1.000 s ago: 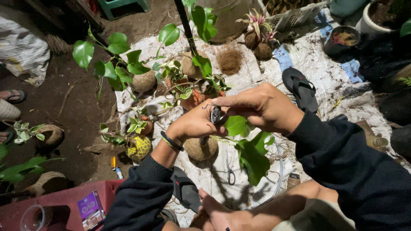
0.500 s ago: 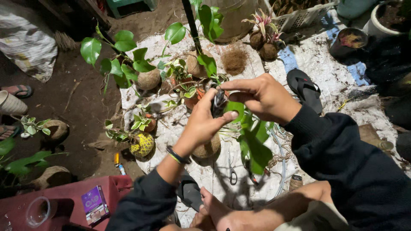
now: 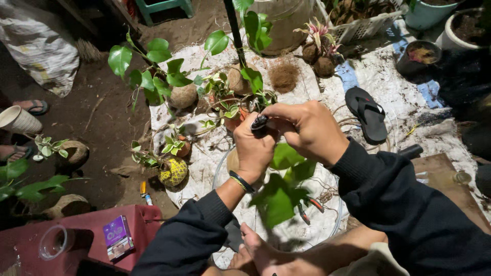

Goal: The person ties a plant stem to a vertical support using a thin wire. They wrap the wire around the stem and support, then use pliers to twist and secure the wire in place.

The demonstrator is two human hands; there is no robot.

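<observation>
— Left hand (image 3: 254, 149) first: what is it doing?
— Curled shut, fingers wrapped around the top of a small dark object (image 3: 260, 122), a black, rounded thing pinched at about the middle of the view; a dark band (image 3: 241, 181) circles that wrist; I cannot tell what the object is.
— And further left, on the ground?
— A white patterned sack (image 3: 38, 48) at the far left; a sandalled foot (image 3: 31, 107) of another person beside a pale cup (image 3: 18, 120); a red stool (image 3: 76, 240) at the lower left with a purple box (image 3: 117, 237) and a clear plastic lid (image 3: 53, 243) on it.
— The plants?
— Several leafy plants rooted in round fibre balls sit on a white sheet (image 3: 204, 158); one yellow netted ball (image 3: 173, 171) lies near its left edge.
— The right hand (image 3: 307, 132)?
— Closed too, fingertips meeting the same dark object from the right, so both hands grip it together above a leafy plant (image 3: 284, 189); a fibre ball (image 3: 233, 161) shows just behind the left wrist.
— Right of that?
— A black sandal (image 3: 367, 113) lies on the sheet, apart from the hands; dark pots (image 3: 417, 57) stand at the upper right.
</observation>
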